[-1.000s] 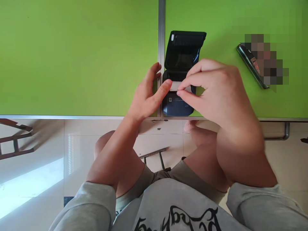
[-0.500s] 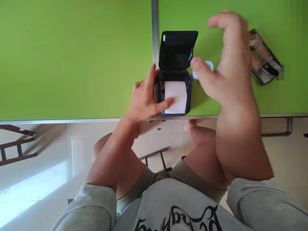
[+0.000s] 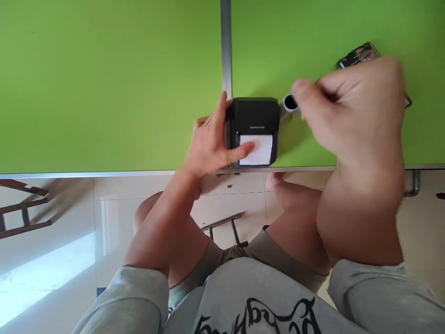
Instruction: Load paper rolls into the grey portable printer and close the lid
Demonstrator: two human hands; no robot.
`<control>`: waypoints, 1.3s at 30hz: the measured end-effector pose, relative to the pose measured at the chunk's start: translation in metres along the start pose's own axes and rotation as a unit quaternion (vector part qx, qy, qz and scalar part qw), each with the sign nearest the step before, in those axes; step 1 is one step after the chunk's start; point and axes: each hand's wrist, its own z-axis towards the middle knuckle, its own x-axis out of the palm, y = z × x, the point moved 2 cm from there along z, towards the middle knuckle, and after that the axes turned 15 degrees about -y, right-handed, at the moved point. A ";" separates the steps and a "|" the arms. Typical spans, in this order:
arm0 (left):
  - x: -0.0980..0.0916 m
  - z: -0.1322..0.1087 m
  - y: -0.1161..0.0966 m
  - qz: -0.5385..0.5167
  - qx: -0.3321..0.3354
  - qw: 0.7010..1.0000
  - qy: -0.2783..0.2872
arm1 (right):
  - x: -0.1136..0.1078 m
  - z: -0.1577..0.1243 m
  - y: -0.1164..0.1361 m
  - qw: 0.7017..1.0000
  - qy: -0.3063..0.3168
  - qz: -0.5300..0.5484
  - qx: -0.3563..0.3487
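Observation:
A small black label printer [image 3: 255, 116] sits at the near edge of the green table [image 3: 111, 93], its lid down. A white paper strip [image 3: 259, 150] sticks out of its front. My left hand [image 3: 208, 144] grips the printer's left side, with the thumb pressed on the paper. My right hand [image 3: 354, 111] hovers to the right of the printer, smeared by motion, with its fingers curled. Its fingertips are close to a small white roll core [image 3: 288, 102] lying on the table beside the printer; I cannot tell if they touch it.
A phone [image 3: 358, 54] lies at the back right, partly hidden behind my right hand. A metal seam [image 3: 225, 46] runs between the two green table tops. Below the table edge are my knees, a tiled floor and a chair frame [image 3: 21, 208] at left.
The printer's lid went from open to closed over the paper roll, leaving a shorter strip showing. My right hand dropped from above the lid to the right of the printer. The left hand stayed.

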 end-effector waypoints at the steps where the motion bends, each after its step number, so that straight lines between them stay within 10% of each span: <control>1: 0.000 0.000 0.000 -0.001 -0.001 1.000 0.000 | 0.000 -0.002 0.002 0.998 0.054 -0.034 0.017; 10: 0.006 0.002 0.000 -0.043 -0.050 0.997 -0.048 | 0.009 -0.002 0.005 0.966 0.238 -0.082 0.056; 28: 0.004 -0.001 -0.013 0.034 -0.011 0.997 -0.066 | 0.014 0.002 0.002 0.955 0.280 -0.091 0.044; 39: -0.003 -0.050 -0.026 0.152 0.074 0.985 -0.036 | 0.012 -0.005 0.005 0.963 0.240 -0.124 -0.011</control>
